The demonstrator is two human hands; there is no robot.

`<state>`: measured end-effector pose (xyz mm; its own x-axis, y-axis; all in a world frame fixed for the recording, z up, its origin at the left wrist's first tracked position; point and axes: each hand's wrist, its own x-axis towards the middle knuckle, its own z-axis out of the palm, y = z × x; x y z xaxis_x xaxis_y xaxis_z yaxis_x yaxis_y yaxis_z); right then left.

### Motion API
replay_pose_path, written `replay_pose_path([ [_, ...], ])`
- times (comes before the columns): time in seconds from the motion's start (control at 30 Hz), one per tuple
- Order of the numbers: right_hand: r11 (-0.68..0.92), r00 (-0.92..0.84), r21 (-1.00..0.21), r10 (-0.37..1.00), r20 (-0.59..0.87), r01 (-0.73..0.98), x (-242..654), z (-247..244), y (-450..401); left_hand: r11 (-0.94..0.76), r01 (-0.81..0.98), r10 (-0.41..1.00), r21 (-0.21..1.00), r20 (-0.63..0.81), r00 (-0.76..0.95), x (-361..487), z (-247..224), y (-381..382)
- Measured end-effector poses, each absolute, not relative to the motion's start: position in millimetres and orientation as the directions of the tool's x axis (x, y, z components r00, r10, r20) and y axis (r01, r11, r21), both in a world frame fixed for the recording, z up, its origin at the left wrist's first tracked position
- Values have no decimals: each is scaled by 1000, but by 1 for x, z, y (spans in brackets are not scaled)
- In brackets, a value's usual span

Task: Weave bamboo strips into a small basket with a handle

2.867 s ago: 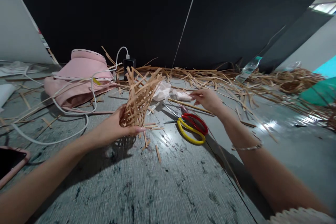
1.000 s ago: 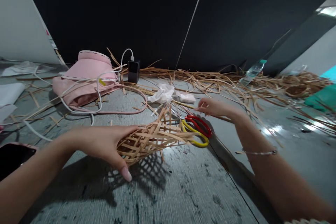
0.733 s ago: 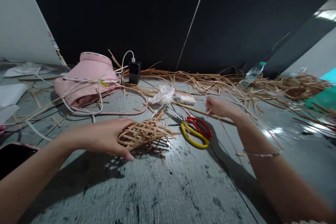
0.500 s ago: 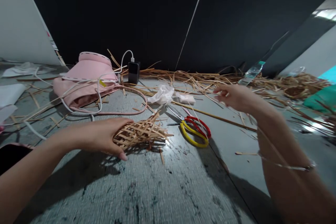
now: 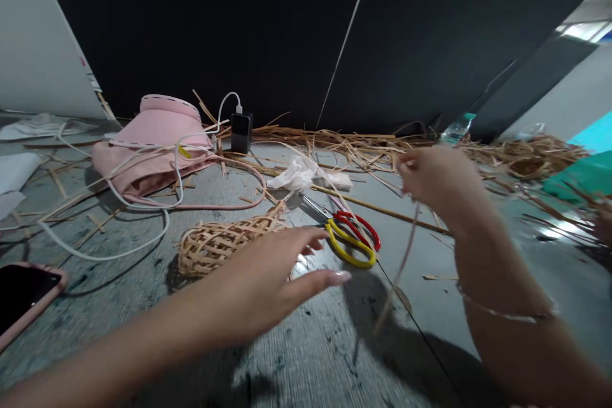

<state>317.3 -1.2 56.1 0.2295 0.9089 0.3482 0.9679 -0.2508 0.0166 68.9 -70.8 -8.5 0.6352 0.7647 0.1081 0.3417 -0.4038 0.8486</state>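
Reaching out over the gray tabletop (image 5: 306, 357), the left hand (image 5: 275, 274) holds nothing, its thumb and fingers spread apart. Behind that hand, the woven strip basket (image 5: 210, 248) lies on its side on the table, its loose strip ends pointing toward the scissors (image 5: 338, 245) with one red and one yellow handle. Farther over, the right hand (image 5: 435, 182) is raised, fingers closed on a thin, pale strip (image 5: 408, 245) that trails down toward the table, blurred near its lower end. A thin bracelet (image 5: 507, 315) circles that wrist. Just past the scissors I see a crumpled white tissue (image 5: 299, 172). A pink sun visor (image 5: 162, 121) sits near a black power bank (image 5: 241, 134), and a pink-edged smartphone (image 5: 29, 296) lies at the near left. Tangled strips (image 5: 344, 140) line the dark panel (image 5: 215, 32), where a clear bottle (image 5: 456, 129) leans.
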Motion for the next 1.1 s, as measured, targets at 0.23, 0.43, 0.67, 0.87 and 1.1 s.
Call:
replay_pose_path([
  [0.23,11,30,-185,975,220,983,274,27,-7,217,21,648,976,-160,744,124,-32,-77],
  [0.43,129,-84,-642,991,100,756,256,7,-17,393,-108,626,913,-179,759,123,-39,-73],
  [0.67,49,-206,-853,976,-70,520,270,2,-21,495,-53,680,867,-349,645,120,-41,-74],
  [0.87,-5,-373,-898,908,-188,440,276,-24,-31,467,-51,736,883,-356,576,130,-54,-73],
  [1.1,-27,-373,-914,908,-191,404,272,-35,-26,402,12,750,915,-337,570,134,-72,-71],
])
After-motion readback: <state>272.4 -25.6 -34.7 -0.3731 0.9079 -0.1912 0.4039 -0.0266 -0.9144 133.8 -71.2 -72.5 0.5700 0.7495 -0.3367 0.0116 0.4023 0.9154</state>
